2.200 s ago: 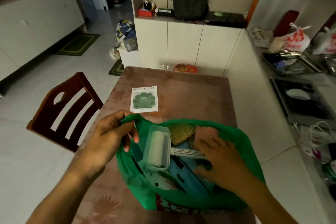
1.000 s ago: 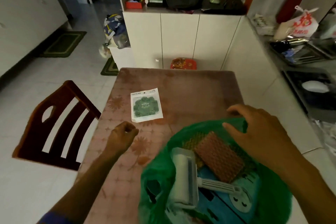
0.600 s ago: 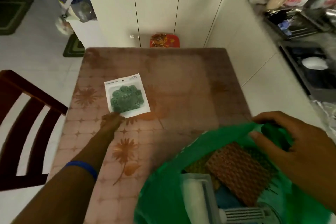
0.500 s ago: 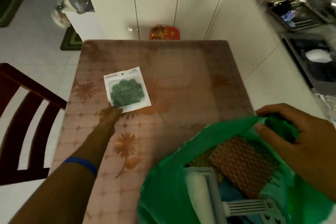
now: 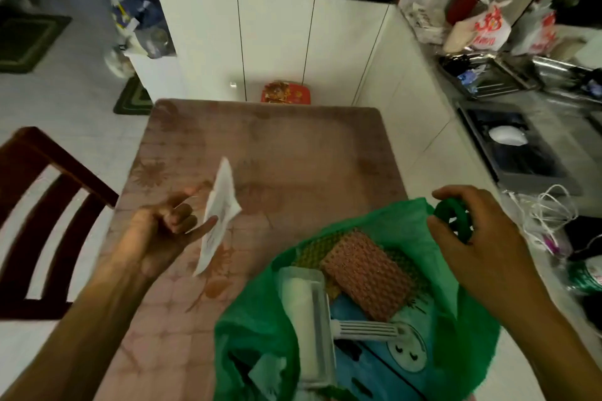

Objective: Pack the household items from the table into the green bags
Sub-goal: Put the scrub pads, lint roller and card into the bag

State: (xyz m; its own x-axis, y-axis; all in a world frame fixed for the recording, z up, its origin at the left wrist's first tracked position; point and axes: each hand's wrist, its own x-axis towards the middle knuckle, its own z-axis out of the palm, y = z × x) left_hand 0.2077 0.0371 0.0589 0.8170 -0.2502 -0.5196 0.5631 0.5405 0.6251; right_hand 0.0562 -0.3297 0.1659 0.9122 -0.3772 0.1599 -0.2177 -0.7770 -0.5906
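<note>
1. While the green bag (image 5: 374,231) sits open at the near right corner of the tabletop (image 5: 293,153), the left hand (image 5: 156,234) holds a flat white packet (image 5: 219,215) lifted off the surface, above the left half of the tabletop.
2. The packet is pinched by its near edge between thumb and fingers; it is tilted almost edge-on to the camera and blurred, so its printed face cannot be read.
3. The right hand (image 5: 479,244) is closed on the bag's rolled green handle (image 5: 452,216) at the bag's far right rim, holding the mouth open.
4. Inside the bag, a white lint roller (image 5: 306,312) lies lengthways on the left, its ribbed handle (image 5: 365,329) pointing right.
5. A pinkish textured scrub pad (image 5: 366,272) lies just beside the roller's far end, overlapping a yellowish pad (image 5: 312,249) toward the bag's far rim.
6. Under them is a blue item with a cartoon face (image 5: 404,352); what it is cannot be told.
7. A dark wooden chair (image 5: 35,205) stands beside the left edge of the tabletop.
8. Beyond the far edge, a red tin (image 5: 286,93) sits on the floor against white cabinets (image 5: 273,42).
</note>
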